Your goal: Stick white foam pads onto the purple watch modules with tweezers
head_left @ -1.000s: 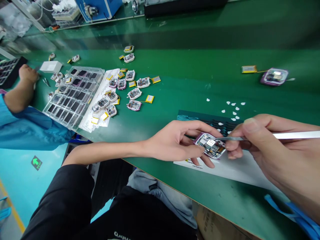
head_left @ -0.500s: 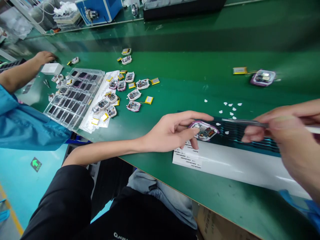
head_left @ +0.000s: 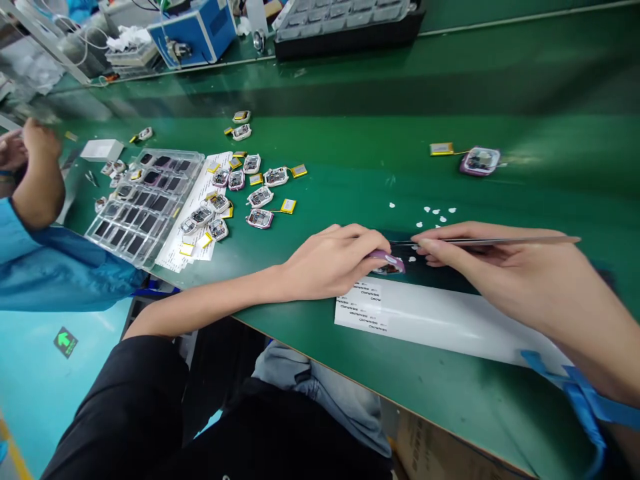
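Observation:
My left hand (head_left: 336, 261) rests on the green bench and covers a small purple-rimmed device housing (head_left: 388, 264), gripping it at its left side. My right hand (head_left: 505, 273) pinches metal tweezers (head_left: 493, 241) that lie almost level, tips pointing left toward the housing, just above a dark sticker sheet (head_left: 440, 270). Both sit on a long white backing sheet with printed labels (head_left: 425, 319). Small white round stickers (head_left: 434, 213) are scattered just behind the hands.
Several open housings with yellow batteries (head_left: 240, 193) lie at centre left beside a clear compartment tray (head_left: 145, 200). Another housing with its battery (head_left: 479, 161) lies far right. A co-worker's blue sleeve (head_left: 45, 267) and hands are at left. Blue equipment (head_left: 195, 30) stands behind.
My left hand has turned over the housing and now hides most of it. My right hand with the tweezers swung back left, tips now close to the housing. The co-worker's hand moved.

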Available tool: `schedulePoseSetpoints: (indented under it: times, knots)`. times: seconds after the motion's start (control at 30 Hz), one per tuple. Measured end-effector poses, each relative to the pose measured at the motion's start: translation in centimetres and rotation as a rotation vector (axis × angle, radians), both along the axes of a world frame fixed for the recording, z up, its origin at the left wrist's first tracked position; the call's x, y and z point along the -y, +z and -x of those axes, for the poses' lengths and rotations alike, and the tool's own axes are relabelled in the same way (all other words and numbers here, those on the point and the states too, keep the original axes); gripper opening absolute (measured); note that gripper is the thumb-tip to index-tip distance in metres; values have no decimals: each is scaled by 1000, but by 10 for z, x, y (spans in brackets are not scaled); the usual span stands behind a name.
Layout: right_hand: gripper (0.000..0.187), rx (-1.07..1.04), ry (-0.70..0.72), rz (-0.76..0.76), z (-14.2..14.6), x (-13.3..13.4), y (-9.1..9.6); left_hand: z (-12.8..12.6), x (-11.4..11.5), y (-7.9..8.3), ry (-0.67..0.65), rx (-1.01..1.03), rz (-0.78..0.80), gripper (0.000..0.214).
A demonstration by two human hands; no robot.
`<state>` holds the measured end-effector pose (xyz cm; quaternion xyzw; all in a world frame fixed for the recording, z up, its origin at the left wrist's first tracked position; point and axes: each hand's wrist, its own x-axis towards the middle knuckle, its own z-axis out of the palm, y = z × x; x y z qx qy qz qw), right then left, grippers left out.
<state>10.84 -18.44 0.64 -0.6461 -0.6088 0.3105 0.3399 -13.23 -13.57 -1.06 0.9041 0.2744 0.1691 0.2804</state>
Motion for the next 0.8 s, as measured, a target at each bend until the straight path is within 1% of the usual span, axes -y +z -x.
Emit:
schedulePoseSetpoints:
  times: [0.07,0.17,0.47,0.57,0.7,0.8]
  knots:
    - [40,-8,5,7,-1,-1,-2,-2,-2,-3,-55,-86,-22,32]
    - [42,-6,10,12,-2,-3,-4,-2,-5,-4,-125,-140,-12,31]
    - [42,32,41,-10,-5,-4,-5,-2,-9,-2,-165,-171,27,35]
    - [37,57,40,-70,-3,-3,-8,-1,-9,-2,-173,-180,19,35]
    - [34,115,67,-214,6,-2,-13,-1,-10,0,-184,-199,-11,36]
    - [33,160,64,-309,10,1,-11,-1,-11,1,-199,-223,-30,37]
